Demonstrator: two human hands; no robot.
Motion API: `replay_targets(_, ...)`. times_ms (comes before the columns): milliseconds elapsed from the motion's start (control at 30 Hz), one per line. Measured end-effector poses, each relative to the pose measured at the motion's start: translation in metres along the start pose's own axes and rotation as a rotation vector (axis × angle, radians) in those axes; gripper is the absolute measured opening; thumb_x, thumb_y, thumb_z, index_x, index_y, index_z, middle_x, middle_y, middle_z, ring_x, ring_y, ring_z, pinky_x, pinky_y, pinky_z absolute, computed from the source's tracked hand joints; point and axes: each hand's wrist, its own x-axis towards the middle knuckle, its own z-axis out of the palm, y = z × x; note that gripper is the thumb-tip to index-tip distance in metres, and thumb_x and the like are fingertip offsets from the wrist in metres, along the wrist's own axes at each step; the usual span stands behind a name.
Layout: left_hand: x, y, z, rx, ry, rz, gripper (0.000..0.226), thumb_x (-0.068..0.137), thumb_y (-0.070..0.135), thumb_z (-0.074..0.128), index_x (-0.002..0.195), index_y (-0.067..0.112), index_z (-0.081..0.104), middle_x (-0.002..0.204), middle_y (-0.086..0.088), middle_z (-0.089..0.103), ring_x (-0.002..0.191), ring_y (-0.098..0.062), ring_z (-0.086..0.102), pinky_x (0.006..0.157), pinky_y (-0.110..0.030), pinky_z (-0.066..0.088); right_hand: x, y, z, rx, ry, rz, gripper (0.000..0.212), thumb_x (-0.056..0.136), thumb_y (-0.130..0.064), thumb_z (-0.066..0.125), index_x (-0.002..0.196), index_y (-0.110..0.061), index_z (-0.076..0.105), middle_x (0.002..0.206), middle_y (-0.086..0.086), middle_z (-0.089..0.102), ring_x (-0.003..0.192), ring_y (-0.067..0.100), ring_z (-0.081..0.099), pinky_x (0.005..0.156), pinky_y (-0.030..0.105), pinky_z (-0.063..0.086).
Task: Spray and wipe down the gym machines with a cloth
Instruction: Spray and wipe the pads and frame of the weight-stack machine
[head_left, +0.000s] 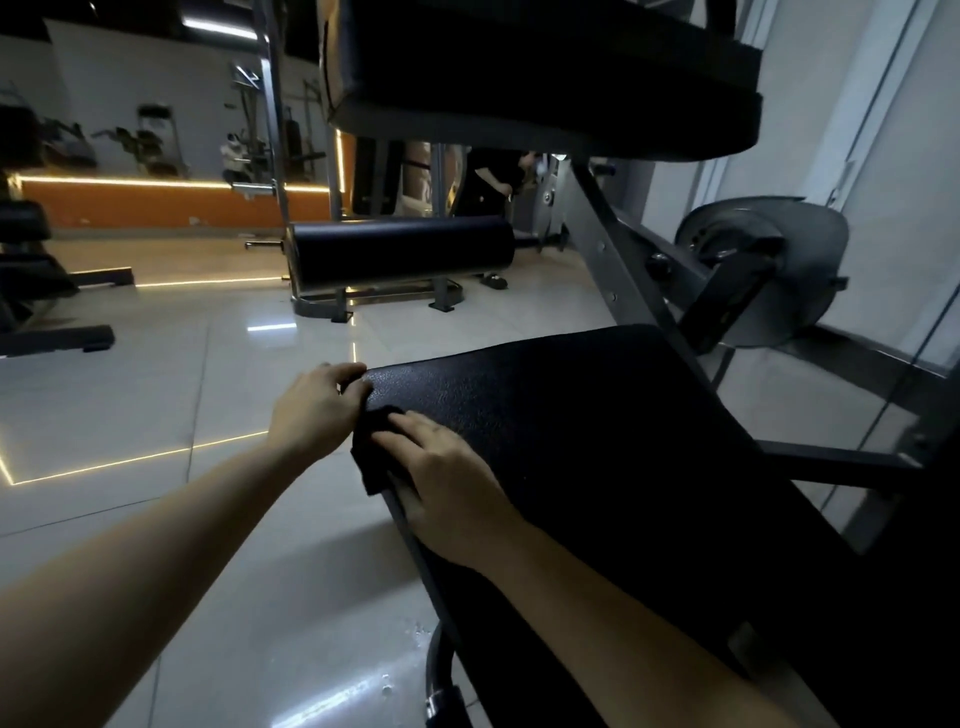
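While the right hand (447, 478) lies flat, its straight fingers pressing a dark cloth (370, 457) onto the near left edge of the black seat pad (597, 441) with the cloth's loose end hanging over that edge, the left hand (317, 405) just beyond it curls its fingers round the pad's far left corner. Farther off, a black roller pad (402, 252) stands over the glossy tiled floor (182, 364). A thick black back pad (545, 78) looms above, with a grey metal cam (800, 244) at the right.
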Motion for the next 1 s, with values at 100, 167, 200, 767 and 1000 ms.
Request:
replay_targets(100,0.001,-0.005,0.005,0.029,0.018,0.008,0.039,0.101,0.042,0.056,0.133,0.022,0.066,0.128,-0.009,0.066,0.115,-0.034,0.062,0.100,-0.051,0.049,-0.010,0.037,-0.021,-0.085,-0.048,0.036,0.052,0.087,-0.013,0.054,0.139,-0.016,0.056,0.148,0.009,0.051,0.136,0.027,0.048,0.115,0.037,0.038)
replay_targets(167,0.001,-0.006,0.006,0.039,0.024,0.022,0.040,0.102,0.042,0.054,0.135,0.022,0.065,0.128,-0.011,0.065,0.116,-0.035,0.061,0.101,-0.051,0.048,-0.014,0.076,-0.032,-0.128,-0.021,0.175,0.053,0.087,-0.009,0.056,0.140,-0.016,0.056,0.149,0.010,0.051,0.135,0.028,0.049,0.116,0.037,0.037)
replay_targets(200,0.000,-0.005,0.007,0.044,0.026,0.025,0.040,0.103,0.041,0.053,0.136,0.022,0.064,0.129,-0.011,0.065,0.117,-0.035,0.060,0.102,-0.051,0.047,-0.014,0.097,-0.038,-0.141,0.010,0.256,0.052,0.089,-0.009,0.056,0.141,-0.015,0.056,0.149,0.010,0.050,0.136,0.028,0.049,0.116,0.036,0.037)
replay_targets(767,-0.021,0.052,-0.003,0.210,0.036,0.197,0.057,0.085,0.009,0.061,0.141,0.015,0.056,0.136,-0.015,0.056,0.126,-0.035,0.048,0.106,-0.048,0.040,-0.039,-0.010,-0.013,-0.051,-0.039,0.145,0.047,0.084,-0.025,0.054,0.128,-0.010,0.062,0.146,0.014,0.052,0.138,0.031,0.044,0.117,0.043,0.033)
replay_targets(1000,-0.008,0.066,0.024,0.375,0.018,0.371,0.033,0.092,0.028,0.059,0.121,0.016,0.070,0.123,-0.007,0.064,0.116,-0.029,0.055,0.101,-0.046,0.040,-0.028,0.124,-0.062,-0.367,-0.002,0.491,0.042,0.101,-0.032,0.048,0.140,-0.017,0.054,0.156,0.010,0.039,0.146,0.027,0.033,0.119,0.046,0.026)
